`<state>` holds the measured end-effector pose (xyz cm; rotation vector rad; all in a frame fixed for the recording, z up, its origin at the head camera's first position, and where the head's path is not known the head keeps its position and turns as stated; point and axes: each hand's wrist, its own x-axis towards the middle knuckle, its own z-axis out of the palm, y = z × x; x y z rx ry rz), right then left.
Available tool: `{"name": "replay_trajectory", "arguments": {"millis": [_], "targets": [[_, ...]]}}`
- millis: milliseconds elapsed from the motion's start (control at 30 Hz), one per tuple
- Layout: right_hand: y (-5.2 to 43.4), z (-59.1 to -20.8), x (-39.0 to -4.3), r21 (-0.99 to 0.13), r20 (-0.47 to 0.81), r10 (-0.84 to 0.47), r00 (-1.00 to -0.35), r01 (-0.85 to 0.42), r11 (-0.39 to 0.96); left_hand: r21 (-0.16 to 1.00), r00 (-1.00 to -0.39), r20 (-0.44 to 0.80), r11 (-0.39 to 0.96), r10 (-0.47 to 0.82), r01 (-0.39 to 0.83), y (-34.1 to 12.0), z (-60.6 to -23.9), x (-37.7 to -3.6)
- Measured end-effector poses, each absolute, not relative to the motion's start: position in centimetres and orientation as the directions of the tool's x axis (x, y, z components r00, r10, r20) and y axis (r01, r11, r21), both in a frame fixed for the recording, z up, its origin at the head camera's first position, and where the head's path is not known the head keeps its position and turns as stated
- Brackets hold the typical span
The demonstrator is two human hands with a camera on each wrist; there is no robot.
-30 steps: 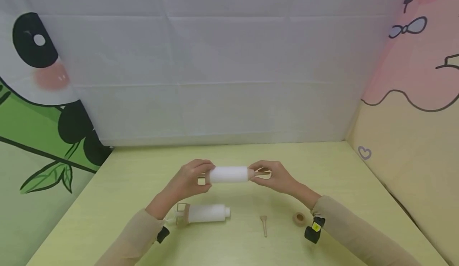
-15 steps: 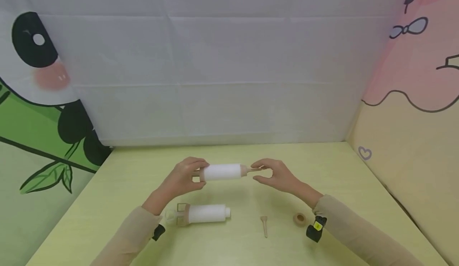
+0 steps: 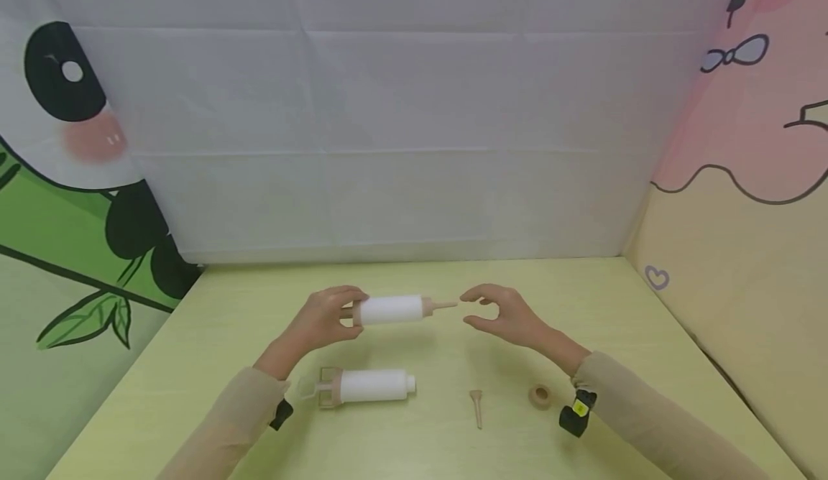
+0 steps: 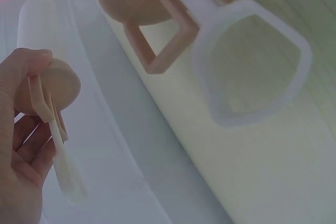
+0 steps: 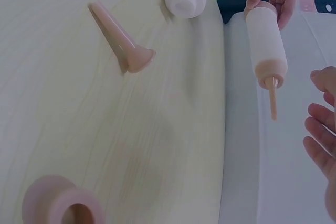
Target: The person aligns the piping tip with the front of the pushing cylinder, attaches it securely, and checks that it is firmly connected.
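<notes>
Nearest the camera, along the lower middle of the head view, the unassembled parts lie on the pale yellow-green wooden table: a second white plastic cylinder with a tan finger-loop collar and clear plunger handle, lying on its side with its bare open neck toward the right of the frame; right of it a loose tan cone-shaped nozzle; and further right a small tan screw ring. None of these touches another, and no hand is on them, so that second set looks not yet put together. Just beyond, at frame centre and lifted off the table, the left hand curls its fingers round the plunger end of the white plastic syringe-like dispenser with a tan nozzle. Its ring and nozzle are seated on the neck, so I judge this one assembled. Its long axis runs nearly level, left to right across the frame, and the nozzle tip points right, toward the right hand. That hand hovers just off the tip, fingers loosely bent and spread, holding nothing and not touching the nozzle; the right wrist view shows a gap between tip and fingertips. The two hands are apart. Behind stands the white cloth backdrop.
</notes>
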<state>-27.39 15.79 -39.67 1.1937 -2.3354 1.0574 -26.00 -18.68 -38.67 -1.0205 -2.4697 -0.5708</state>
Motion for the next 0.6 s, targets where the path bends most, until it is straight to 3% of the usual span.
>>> {"name": "replay_trajectory", "arguments": {"millis": [233,600], "targets": [[16.1,-39.6,-27.2,-0.478,0.551,-0.569,-0.61,-0.79,0.383,0.196,-0.699,0.452,0.703,0.554,0.684,-19.0,-39.3,-26.5],[16.2,-39.4,-26.5,-0.547,0.508,-0.568,-0.648,-0.752,0.369,0.324,-0.812,0.314,0.748,0.492,0.579,-20.4,-40.3,-27.1]]}}
